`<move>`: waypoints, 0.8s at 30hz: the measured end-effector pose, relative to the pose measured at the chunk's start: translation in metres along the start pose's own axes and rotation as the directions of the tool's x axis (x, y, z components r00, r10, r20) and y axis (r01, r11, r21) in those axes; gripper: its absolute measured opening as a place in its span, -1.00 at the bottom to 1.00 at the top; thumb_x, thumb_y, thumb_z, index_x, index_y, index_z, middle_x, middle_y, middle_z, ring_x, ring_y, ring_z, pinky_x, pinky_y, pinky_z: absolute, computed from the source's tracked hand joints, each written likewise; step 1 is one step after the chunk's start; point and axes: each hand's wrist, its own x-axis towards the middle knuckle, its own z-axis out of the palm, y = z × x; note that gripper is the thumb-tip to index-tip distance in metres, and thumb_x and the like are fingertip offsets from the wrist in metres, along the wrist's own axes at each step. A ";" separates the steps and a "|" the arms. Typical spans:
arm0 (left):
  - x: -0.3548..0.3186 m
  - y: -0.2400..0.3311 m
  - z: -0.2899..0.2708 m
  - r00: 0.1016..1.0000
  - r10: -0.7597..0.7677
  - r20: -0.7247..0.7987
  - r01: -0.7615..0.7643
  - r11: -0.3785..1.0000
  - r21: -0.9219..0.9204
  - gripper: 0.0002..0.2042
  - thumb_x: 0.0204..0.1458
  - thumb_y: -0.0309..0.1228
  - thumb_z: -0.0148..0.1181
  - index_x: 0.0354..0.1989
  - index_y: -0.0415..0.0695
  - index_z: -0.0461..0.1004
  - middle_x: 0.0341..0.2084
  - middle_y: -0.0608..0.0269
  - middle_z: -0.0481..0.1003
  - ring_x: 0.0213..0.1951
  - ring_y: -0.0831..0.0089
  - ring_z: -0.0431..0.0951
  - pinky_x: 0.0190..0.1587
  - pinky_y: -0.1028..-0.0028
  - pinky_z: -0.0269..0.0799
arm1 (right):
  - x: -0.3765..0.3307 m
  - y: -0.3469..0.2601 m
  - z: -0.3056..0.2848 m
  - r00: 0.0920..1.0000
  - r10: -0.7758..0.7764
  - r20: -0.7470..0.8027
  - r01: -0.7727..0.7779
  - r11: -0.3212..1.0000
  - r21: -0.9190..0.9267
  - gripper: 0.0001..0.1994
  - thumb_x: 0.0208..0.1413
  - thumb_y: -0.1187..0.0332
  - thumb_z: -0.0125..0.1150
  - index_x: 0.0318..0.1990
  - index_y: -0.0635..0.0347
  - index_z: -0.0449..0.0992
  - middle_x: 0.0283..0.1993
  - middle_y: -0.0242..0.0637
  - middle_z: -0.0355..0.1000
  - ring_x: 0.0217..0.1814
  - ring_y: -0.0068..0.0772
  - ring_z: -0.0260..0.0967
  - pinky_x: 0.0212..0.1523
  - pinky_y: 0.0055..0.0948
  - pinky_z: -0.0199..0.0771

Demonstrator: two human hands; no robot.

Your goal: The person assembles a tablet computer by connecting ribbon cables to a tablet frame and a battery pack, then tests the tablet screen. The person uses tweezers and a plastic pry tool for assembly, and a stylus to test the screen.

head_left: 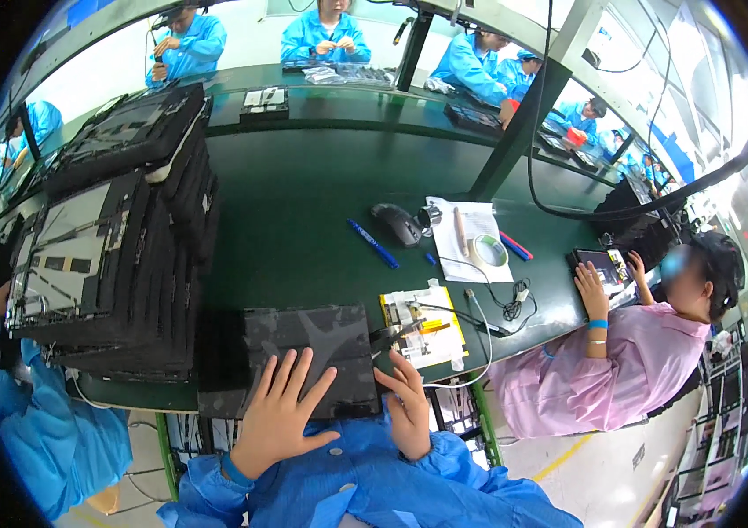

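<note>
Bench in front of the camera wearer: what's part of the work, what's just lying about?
Seemingly in use:
black flat panel, under the spread left hand
perhaps the yellow-edged flat piece, near the right hand

Seemingly lying about, untouched:
black mouse
blue pen
white paper
tape roll on the paper

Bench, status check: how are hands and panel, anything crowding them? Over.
Left hand spread on panel. Right hand open by its right edge, contact unclear. Panel at bench's near edge. Pale board and white cable close on the right.
</note>
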 end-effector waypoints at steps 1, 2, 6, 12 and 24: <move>0.003 0.003 -0.007 0.996 0.023 -0.083 -0.020 0.999 0.039 -0.38 -0.08 -0.03 0.14 0.20 0.07 0.26 0.17 -0.02 0.20 0.19 0.04 0.21 0.21 0.10 0.10 | -0.002 -0.004 0.000 0.999 -0.012 -0.030 0.014 0.997 0.069 -0.55 -0.11 0.72 -0.16 -0.02 0.31 0.46 0.27 -0.03 0.11 0.34 -0.11 0.04 0.29 -0.23 0.00; 0.002 -0.002 -0.002 0.996 0.038 -0.085 -0.035 0.999 0.039 -0.38 -0.08 -0.03 0.14 0.20 0.07 0.26 0.17 -0.02 0.20 0.19 0.04 0.21 0.21 0.10 0.10 | -0.002 -0.009 0.000 0.998 -0.023 -0.062 0.031 0.990 0.138 -0.54 -0.12 0.72 -0.17 -0.01 0.31 0.46 0.28 -0.03 0.09 0.36 -0.12 0.01 0.30 -0.23 -0.02; 0.006 -0.001 -0.021 0.864 0.201 -0.462 -0.100 0.967 0.234 -0.70 -0.05 -0.47 0.09 -0.12 0.05 0.56 -0.15 0.17 0.51 -0.12 0.23 0.53 -0.14 0.40 0.50 | 0.014 -0.030 -0.015 0.978 -0.187 -0.090 0.196 0.975 0.105 -0.47 -0.11 0.71 -0.18 0.09 0.27 0.38 0.29 0.00 0.08 0.37 -0.08 -0.03 0.31 -0.24 -0.04; 0.034 0.026 -0.097 0.805 0.174 -0.567 -0.165 0.984 0.068 -0.72 -0.18 -0.48 0.21 -0.20 -0.04 0.59 -0.24 0.09 0.55 -0.22 0.18 0.58 -0.23 0.42 0.54 | 0.053 -0.001 -0.046 0.942 -0.021 -0.334 0.141 0.930 0.339 -0.31 -0.12 0.73 -0.22 0.30 0.26 -0.01 0.35 -0.09 -0.02 0.38 -0.17 -0.05 0.33 -0.25 -0.07; 0.113 -0.027 -0.113 0.935 0.281 0.217 -0.191 0.913 -0.359 -0.59 -0.11 -0.30 0.19 -0.06 -0.20 0.41 -0.41 -0.11 0.50 -0.35 0.01 0.53 -0.31 0.21 0.44 | 0.012 -0.022 -0.015 0.890 -0.430 -0.153 0.452 0.877 0.163 -0.43 0.08 0.58 -0.07 0.27 0.33 -0.06 0.24 0.24 0.04 0.15 0.07 0.25 0.15 -0.12 0.28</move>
